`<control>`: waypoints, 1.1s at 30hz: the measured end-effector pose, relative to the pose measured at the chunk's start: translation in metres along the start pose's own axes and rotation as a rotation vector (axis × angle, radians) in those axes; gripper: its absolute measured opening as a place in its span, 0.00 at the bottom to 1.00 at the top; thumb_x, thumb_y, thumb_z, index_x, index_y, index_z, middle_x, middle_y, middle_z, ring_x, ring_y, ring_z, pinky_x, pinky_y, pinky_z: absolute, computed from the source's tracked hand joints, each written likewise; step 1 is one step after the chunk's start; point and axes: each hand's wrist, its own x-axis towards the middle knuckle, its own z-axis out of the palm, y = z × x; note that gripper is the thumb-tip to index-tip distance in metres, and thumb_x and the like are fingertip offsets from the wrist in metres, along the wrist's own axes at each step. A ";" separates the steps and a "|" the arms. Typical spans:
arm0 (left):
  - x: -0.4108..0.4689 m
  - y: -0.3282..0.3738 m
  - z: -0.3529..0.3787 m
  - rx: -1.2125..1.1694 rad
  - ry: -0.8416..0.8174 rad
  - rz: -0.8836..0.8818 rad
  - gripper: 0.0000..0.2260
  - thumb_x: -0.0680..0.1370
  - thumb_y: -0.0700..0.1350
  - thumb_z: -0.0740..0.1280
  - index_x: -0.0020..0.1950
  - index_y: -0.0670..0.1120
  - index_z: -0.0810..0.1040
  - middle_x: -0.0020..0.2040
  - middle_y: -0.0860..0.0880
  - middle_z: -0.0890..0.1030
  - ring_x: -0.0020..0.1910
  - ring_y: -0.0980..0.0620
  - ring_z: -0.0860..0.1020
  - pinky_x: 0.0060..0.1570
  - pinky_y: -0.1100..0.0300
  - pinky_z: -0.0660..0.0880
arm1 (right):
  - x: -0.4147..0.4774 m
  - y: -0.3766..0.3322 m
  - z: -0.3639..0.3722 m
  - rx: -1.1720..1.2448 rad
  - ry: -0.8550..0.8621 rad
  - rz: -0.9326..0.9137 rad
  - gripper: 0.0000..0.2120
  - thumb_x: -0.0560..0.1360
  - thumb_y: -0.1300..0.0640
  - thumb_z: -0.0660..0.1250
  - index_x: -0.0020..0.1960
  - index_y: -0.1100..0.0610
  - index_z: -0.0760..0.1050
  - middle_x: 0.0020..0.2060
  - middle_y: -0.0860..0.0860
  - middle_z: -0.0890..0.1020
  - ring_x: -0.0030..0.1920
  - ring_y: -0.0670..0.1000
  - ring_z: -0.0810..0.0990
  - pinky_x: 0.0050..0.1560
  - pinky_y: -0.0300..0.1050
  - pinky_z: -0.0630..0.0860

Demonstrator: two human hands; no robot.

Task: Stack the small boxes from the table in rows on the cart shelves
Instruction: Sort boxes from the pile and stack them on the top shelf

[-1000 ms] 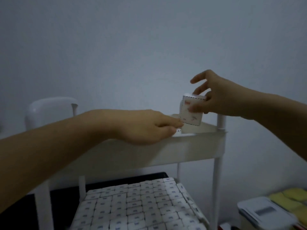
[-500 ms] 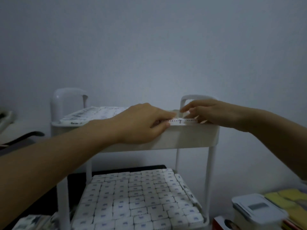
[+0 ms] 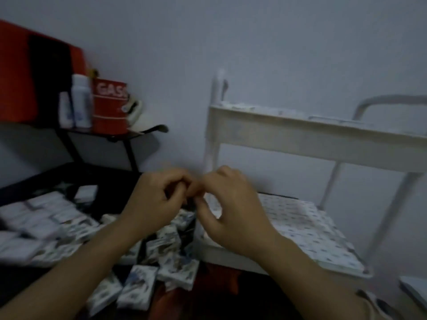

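Observation:
Many small white boxes with blue print lie in a loose pile [image 3: 175, 269] on the dark table [image 3: 23, 280], with tidier ones [image 3: 41, 213] further left. The white cart stands to the right. Its top shelf [image 3: 300, 137] carries boxes along the rim, and its middle shelf is covered by rows of boxes [image 3: 305, 227]. My left hand [image 3: 157, 199] and my right hand [image 3: 233, 204] meet fingertip to fingertip above the pile, beside the cart's left post. The left fingers are curled in tightly, the right ones loosely. Neither hand holds a box. The picture is blurred.
A black raised shelf [image 3: 115, 135] at the back left bears a red tin [image 3: 109, 107], white bottles [image 3: 80, 100] and a large red box [image 3: 34, 72]. A white lidded container [image 3: 416, 289] shows at the lower right edge. The wall runs close behind the cart.
Both hands left the cart's top shelf, where the box now sits, and came down together over the table pile. My view swung left and down.

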 end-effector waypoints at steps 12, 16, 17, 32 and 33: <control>-0.167 -0.150 -0.122 0.454 0.225 -0.586 0.11 0.76 0.35 0.63 0.48 0.48 0.81 0.46 0.54 0.81 0.48 0.57 0.76 0.46 0.64 0.69 | 0.085 -0.021 0.226 0.391 -0.403 0.198 0.11 0.78 0.60 0.61 0.56 0.50 0.77 0.53 0.46 0.79 0.55 0.47 0.75 0.52 0.40 0.72; -0.191 -0.184 -0.150 0.613 0.193 -0.748 0.13 0.74 0.32 0.64 0.54 0.43 0.82 0.53 0.46 0.81 0.53 0.47 0.75 0.52 0.53 0.71 | 0.113 -0.049 0.268 0.434 -0.494 0.131 0.11 0.80 0.60 0.58 0.57 0.51 0.76 0.55 0.48 0.78 0.54 0.49 0.74 0.53 0.44 0.73; -0.195 -0.189 -0.155 0.631 0.192 -0.785 0.13 0.74 0.32 0.65 0.55 0.42 0.82 0.54 0.45 0.81 0.54 0.46 0.75 0.54 0.52 0.71 | 0.119 -0.058 0.277 0.418 -0.511 0.116 0.11 0.80 0.60 0.58 0.56 0.52 0.77 0.54 0.49 0.79 0.53 0.50 0.75 0.53 0.46 0.73; -0.194 -0.213 -0.188 0.703 -0.136 -1.136 0.14 0.77 0.57 0.66 0.61 0.56 0.79 0.61 0.54 0.79 0.64 0.48 0.68 0.63 0.47 0.68 | 0.152 -0.099 0.345 -0.113 -0.797 0.195 0.29 0.72 0.29 0.59 0.55 0.53 0.77 0.54 0.51 0.79 0.59 0.56 0.74 0.64 0.54 0.61; -0.194 -0.212 -0.187 0.619 -0.071 -1.122 0.13 0.76 0.54 0.68 0.60 0.55 0.79 0.58 0.54 0.80 0.61 0.51 0.72 0.60 0.49 0.71 | 0.152 -0.098 0.344 -0.070 -0.766 0.222 0.28 0.71 0.30 0.62 0.57 0.52 0.76 0.55 0.51 0.79 0.60 0.56 0.74 0.62 0.53 0.62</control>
